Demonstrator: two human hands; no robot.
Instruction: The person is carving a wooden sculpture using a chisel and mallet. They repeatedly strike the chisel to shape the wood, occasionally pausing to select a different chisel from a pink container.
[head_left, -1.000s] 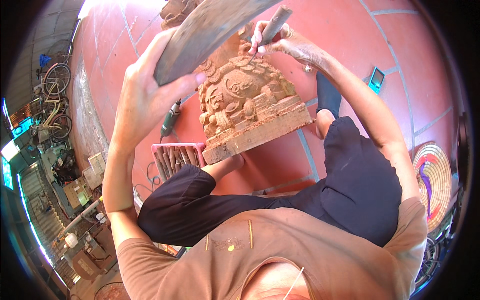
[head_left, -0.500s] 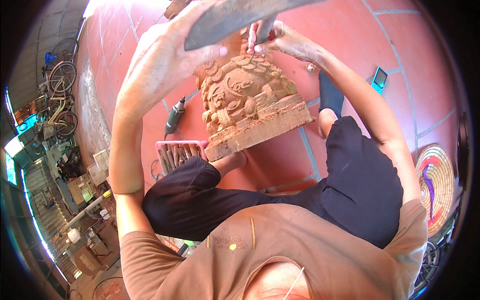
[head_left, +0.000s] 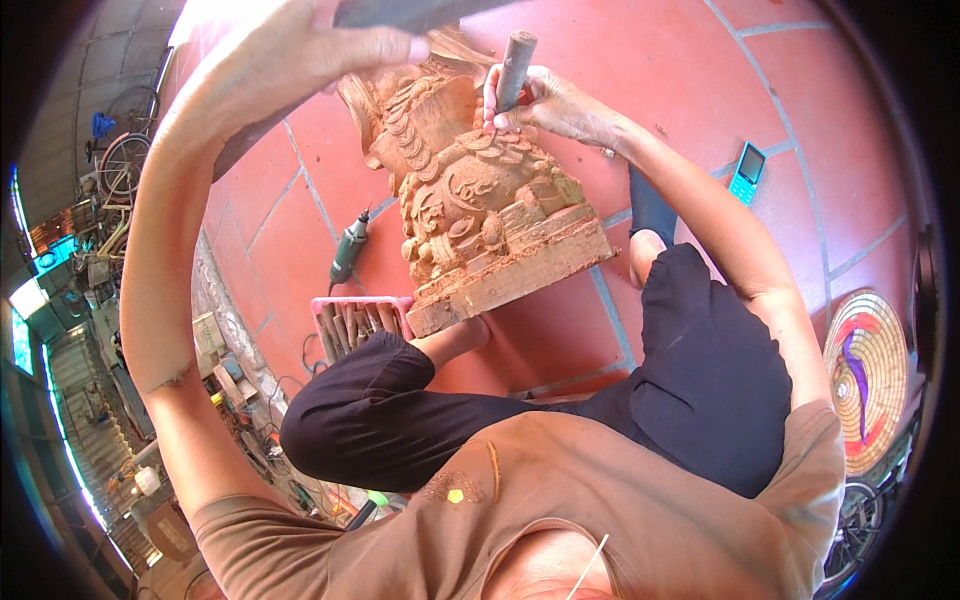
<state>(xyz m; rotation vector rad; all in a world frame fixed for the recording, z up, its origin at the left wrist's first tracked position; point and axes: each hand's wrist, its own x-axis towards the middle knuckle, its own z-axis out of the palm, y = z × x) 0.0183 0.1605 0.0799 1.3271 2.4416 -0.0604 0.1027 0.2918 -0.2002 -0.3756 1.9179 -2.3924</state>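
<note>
A carved reddish-brown wooden sculpture (head_left: 475,190), with dense relief and a flat plank-like base, stands on the tiled floor between my legs. My right hand (head_left: 562,108) grips a chisel (head_left: 515,70) with a round wooden handle, held nearly upright. Its lower end meets the upper part of the carving; the fingers partly hide the blade. At the upper left my left hand (head_left: 300,55) is raised, closed around a long dark flat bar (head_left: 425,13). The bar is apart from the chisel handle, and the frame edge cuts off part of it.
A green rotary tool (head_left: 349,246) lies left of the sculpture. Below it sits a pink-rimmed tray (head_left: 362,300) of several wooden-handled tools. A turquoise phone (head_left: 748,172) rests on the floor at right, with a woven round mat (head_left: 866,380) nearer. Bicycles (head_left: 122,165) and clutter line the left.
My left hand and the bar have swung left, away from the chisel, uncovering its handle and the sculpture's upper part. My right hand still holds the chisel at the carving.
</note>
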